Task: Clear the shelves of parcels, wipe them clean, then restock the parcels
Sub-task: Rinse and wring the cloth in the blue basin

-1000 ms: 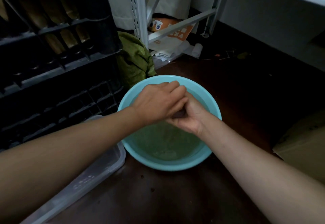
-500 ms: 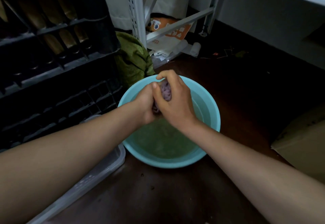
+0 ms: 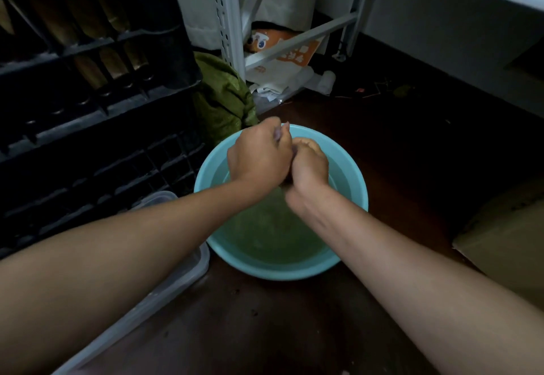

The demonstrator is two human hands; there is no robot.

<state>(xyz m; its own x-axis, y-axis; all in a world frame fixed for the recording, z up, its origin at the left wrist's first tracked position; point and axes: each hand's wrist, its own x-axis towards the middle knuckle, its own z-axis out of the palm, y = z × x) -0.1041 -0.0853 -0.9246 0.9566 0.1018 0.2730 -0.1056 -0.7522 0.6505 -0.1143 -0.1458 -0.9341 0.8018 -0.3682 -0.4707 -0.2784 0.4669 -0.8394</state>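
Both hands are working together above a light blue basin (image 3: 351, 174) that is sitting on the dark floor (image 3: 265, 330) and holding murky greenish water (image 3: 273, 233). The left hand (image 3: 259, 158) is curling into a fist around a small purplish cloth (image 3: 279, 132), of which only a pale tip is showing between the fingers (image 3: 272, 125) at the top of the fist. The right hand (image 3: 309, 165) is pressing against the left one, its fingers folding inward on the lower part of the same cloth; most of the cloth is lying hidden inside the two fists. Both hands are hovering over the far half of the basin, above the water surface. To the left, stacked black plastic crates (image 3: 88, 95) are standing just beside the basin, and a clear plastic container (image 3: 176, 283) is lying under the left forearm, touching the basin's near-left side. A green bag (image 3: 223, 97) is sitting between the crates and a white metal shelf frame (image 3: 232, 21). Behind the frame's diagonal brace, an orange and white packet (image 3: 282, 50) is showing a cartoon face and white characters too small to read. A cardboard box (image 3: 506, 239) is resting at the right edge. No parcels can be identified with certainty.
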